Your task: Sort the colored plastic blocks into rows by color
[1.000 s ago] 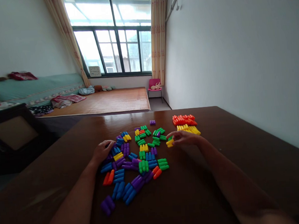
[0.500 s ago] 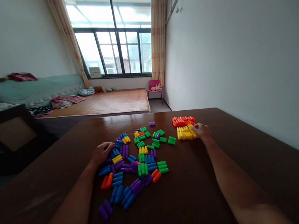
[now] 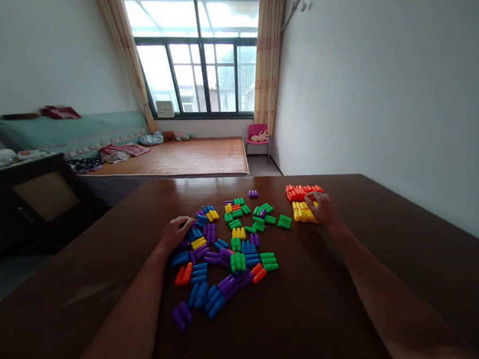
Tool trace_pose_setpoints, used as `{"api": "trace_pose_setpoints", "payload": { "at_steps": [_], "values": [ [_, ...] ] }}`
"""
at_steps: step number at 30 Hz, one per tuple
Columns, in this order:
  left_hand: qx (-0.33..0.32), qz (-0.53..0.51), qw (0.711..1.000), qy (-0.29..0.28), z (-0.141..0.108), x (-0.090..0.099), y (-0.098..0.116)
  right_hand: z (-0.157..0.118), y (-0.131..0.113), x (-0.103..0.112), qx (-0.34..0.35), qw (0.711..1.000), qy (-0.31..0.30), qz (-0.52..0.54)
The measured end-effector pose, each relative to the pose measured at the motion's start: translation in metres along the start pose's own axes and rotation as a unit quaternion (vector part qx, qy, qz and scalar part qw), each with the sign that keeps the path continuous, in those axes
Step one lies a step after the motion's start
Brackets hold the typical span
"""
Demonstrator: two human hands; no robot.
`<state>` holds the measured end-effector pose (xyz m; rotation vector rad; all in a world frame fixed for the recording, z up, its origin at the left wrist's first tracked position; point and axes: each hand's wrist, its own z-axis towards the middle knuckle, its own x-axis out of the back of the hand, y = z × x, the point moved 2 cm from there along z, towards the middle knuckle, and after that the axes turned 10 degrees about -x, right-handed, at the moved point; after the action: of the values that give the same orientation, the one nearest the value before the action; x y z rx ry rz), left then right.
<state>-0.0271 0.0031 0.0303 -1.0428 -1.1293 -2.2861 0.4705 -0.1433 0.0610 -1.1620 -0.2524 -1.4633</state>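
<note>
Many small ribbed plastic blocks lie on a dark brown table (image 3: 314, 305). My left hand (image 3: 177, 231) rests at the left edge of the mixed pile, its fingers on or beside blue and purple blocks (image 3: 194, 234). Over at the right, my right hand (image 3: 322, 206) is at the yellow block group (image 3: 302, 211), fingers bent at its right end. Behind that group is a row of orange blocks (image 3: 301, 192). Green blocks (image 3: 237, 262) and a lone green block (image 3: 284, 222) lie in the middle. What either hand's fingertips grip is too small to tell.
A purple block (image 3: 253, 194) lies alone near the table's far edge. Beyond the table are a bed with a mat (image 3: 197, 155), a pink chair (image 3: 257, 134) and a dark cabinet (image 3: 39, 193). A white wall (image 3: 389, 92) runs along the right.
The view has shifted, so the scene sits further right. My right hand's fingers have lifted slightly and spread a little at the yellow blocks. My left hand stays by the pile.
</note>
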Motion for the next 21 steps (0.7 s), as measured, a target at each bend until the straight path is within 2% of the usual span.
{"api": "trace_pose_setpoints", "payload": {
  "at_steps": [2, 4, 7, 9, 12, 15, 21],
  "values": [
    [0.002, 0.002, 1.0, 0.003, 0.0, 0.0, 0.003, -0.02, -0.043, -0.009, 0.105, 0.989, -0.074, 0.079],
    [0.005, 0.004, 1.0, 0.007, -0.001, 0.001, 0.006, -0.046, -0.091, -0.019, 0.211, 0.958, -0.151, 0.126],
    [0.006, -0.001, 1.0, 0.008, -0.002, 0.001, 0.008, -0.081, -0.15, -0.032, 0.35, 0.905, -0.219, 0.098],
    [0.004, -0.005, 1.0, 0.005, -0.002, 0.001, 0.008, -0.093, -0.174, -0.04, 0.408, 0.877, -0.25, 0.046],
    [0.002, -0.007, 1.0, 0.002, -0.002, 0.001, 0.006, -0.093, -0.192, -0.05, 0.442, 0.85, -0.287, -0.027],
    [0.006, -0.007, 1.0, 0.003, -0.001, 0.0, 0.004, -0.086, -0.199, -0.054, 0.447, 0.833, -0.322, -0.053],
    [0.008, 0.007, 1.0, -0.002, 0.0, -0.001, 0.002, -0.078, -0.201, -0.049, 0.432, 0.838, -0.333, -0.036]
  ]
}}
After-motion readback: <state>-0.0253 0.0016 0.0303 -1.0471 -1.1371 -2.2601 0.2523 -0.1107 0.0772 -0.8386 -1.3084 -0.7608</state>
